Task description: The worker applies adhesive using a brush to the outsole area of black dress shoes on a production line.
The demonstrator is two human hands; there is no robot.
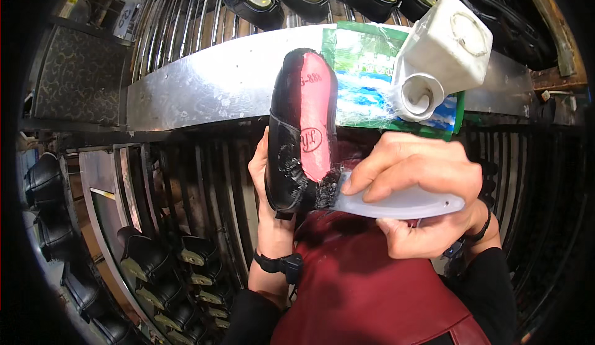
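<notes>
Centrally, a black shoe [285, 103] shows its pink-striped underside at the bench's [204, 78] near edge. The left hand [259, 165] lies against its left side, mostly hidden; I cannot tell its grip. The right hand [418, 187] pinches a brush [403, 203], touching the shoe's near end. Farther right, a white container [452, 48] overlaps a green pouch [359, 117].

Left hand [260, 168] holds 1 black shoe [285, 122], right hand [431, 168] 1 brush [403, 203] against it.
</notes>
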